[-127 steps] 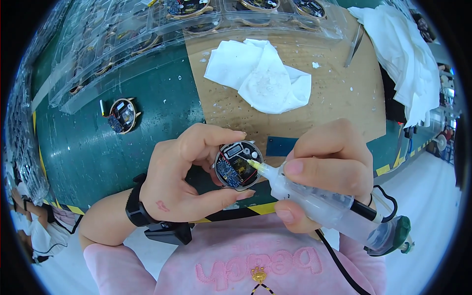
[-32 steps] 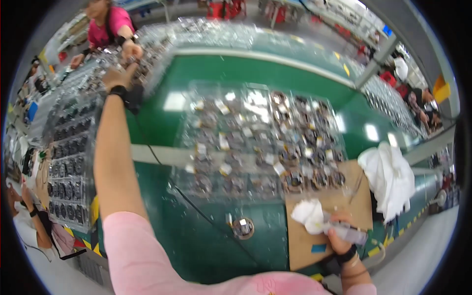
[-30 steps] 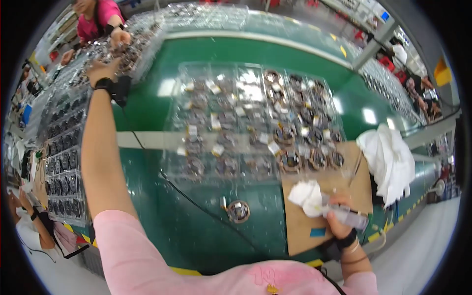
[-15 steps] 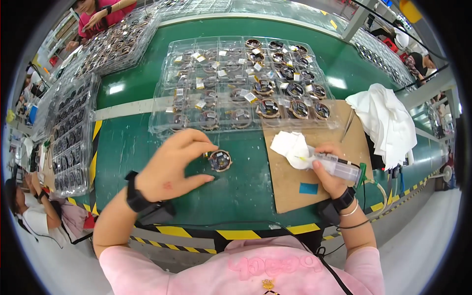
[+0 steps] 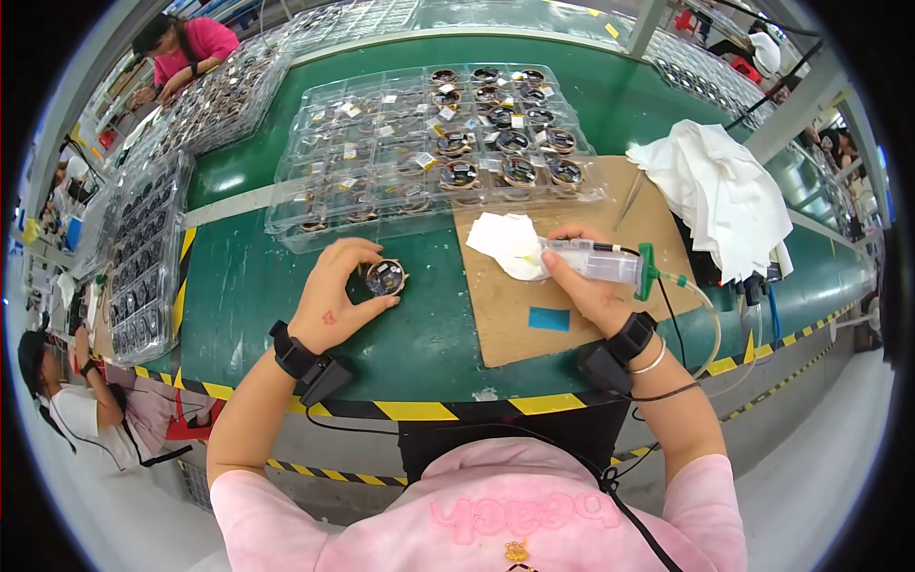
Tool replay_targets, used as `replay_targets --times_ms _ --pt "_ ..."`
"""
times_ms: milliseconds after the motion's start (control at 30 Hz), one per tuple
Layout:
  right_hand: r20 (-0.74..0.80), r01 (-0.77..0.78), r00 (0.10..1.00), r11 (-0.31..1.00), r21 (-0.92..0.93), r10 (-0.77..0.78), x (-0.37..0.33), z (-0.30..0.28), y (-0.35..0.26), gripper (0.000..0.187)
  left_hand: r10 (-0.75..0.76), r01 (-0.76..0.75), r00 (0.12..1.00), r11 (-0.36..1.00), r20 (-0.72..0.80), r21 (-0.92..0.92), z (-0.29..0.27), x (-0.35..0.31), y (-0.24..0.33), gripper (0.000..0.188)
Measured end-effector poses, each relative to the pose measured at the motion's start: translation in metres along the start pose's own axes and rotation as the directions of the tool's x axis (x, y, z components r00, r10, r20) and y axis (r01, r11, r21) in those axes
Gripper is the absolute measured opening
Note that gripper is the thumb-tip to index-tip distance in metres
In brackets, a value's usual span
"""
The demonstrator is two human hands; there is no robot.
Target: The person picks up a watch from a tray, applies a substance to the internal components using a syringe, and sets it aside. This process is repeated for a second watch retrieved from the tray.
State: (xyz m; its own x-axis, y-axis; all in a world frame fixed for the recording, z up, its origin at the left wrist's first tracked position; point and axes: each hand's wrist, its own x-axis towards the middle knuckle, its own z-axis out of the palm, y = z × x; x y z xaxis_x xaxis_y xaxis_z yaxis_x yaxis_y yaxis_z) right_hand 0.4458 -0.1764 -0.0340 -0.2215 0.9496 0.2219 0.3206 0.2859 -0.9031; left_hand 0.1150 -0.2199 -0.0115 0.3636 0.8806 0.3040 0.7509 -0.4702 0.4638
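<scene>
On the green table, the thumb and fingers of my left hand (image 5: pixel 334 297) close round the rim of a round dark watch module (image 5: pixel 385 277) with a copper-coloured edge. My right hand (image 5: pixel 593 286) grips a clear dispensing syringe (image 5: pixel 610 265) with a green cap and a pale hose. The syringe's tip end lies at a crumpled white wipe (image 5: pixel 505 246), which hides the tip. A brown board (image 5: pixel 496 324) with a small blue patch lies beneath the wipe and my right hand.
Ahead stands a clear plastic tray (image 5: pixel 286 212) with several similar modules and small white tags. Tweezers (image 5: pixel 629 200) rest on the board beside a heap of white cloths (image 5: pixel 715 195). More trays (image 5: pixel 143 276) stand at left. Other people sit beyond, one in pink (image 5: pixel 205 43).
My left hand has gone from spread beside the watch module to closed round it. The whole view has shifted; my right hand keeps the syringe at the white wipe.
</scene>
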Motion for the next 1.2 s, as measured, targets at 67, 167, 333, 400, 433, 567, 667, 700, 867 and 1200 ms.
replay_targets --times_ms 67,167,333,400,433,567,667,700,867,1200 --pt "-0.003 -0.08 0.997 0.987 0.138 0.081 0.0 -0.001 0.006 0.024 -0.197 0.221 0.975 0.915 0.104 -0.339 0.003 0.005 0.022 0.049" --pt "0.024 -0.16 0.987 0.964 0.211 0.158 0.003 -0.005 -0.006 0.024 -0.243 0.318 0.948 0.758 0.206 -0.569 0.017 0.009 0.048 0.05" --pt "0.049 -0.239 0.971 0.923 0.301 0.235 0.005 -0.015 -0.019 0.026 -0.103 0.229 0.973 0.571 0.208 -0.788 0.042 0.028 0.084 0.057" --pt "0.043 -0.221 0.975 0.928 0.301 0.218 0.006 -0.018 -0.019 0.026 -0.071 0.203 0.978 0.531 0.195 -0.823 0.054 0.033 0.089 0.059" --pt "0.036 -0.196 0.98 0.93 0.311 0.195 0.006 -0.018 -0.018 0.027 -0.065 0.2 0.979 0.519 0.195 -0.831 0.059 0.035 0.088 0.058" --pt "0.008 -0.151 0.988 0.948 0.281 0.155 0.003 -0.014 -0.007 0.028 -0.061 0.242 0.969 0.429 0.24 -0.87 0.076 0.039 0.086 0.055" --pt "0.0 -0.095 0.995 0.976 0.194 0.097 0.002 -0.014 -0.001 0.029 -0.076 0.319 0.948 0.291 0.311 -0.902 0.082 0.037 0.084 0.055" --pt "-0.005 -0.035 0.999 0.991 0.126 0.035 0.002 -0.015 -0.001 0.029 -0.06 0.328 0.944 0.278 0.324 -0.903 0.083 0.037 0.083 0.053" --pt "0.058 0.081 0.995 0.996 -0.041 -0.078 0.004 -0.017 -0.006 0.028 -0.062 0.41 0.912 0.112 0.405 -0.905 0.074 0.042 0.078 0.043" --pt "0.071 0.063 0.996 0.993 -0.095 -0.056 0.004 -0.016 -0.01 0.028 -0.088 0.469 0.883 0.103 0.462 -0.877 0.071 0.035 0.063 0.029"
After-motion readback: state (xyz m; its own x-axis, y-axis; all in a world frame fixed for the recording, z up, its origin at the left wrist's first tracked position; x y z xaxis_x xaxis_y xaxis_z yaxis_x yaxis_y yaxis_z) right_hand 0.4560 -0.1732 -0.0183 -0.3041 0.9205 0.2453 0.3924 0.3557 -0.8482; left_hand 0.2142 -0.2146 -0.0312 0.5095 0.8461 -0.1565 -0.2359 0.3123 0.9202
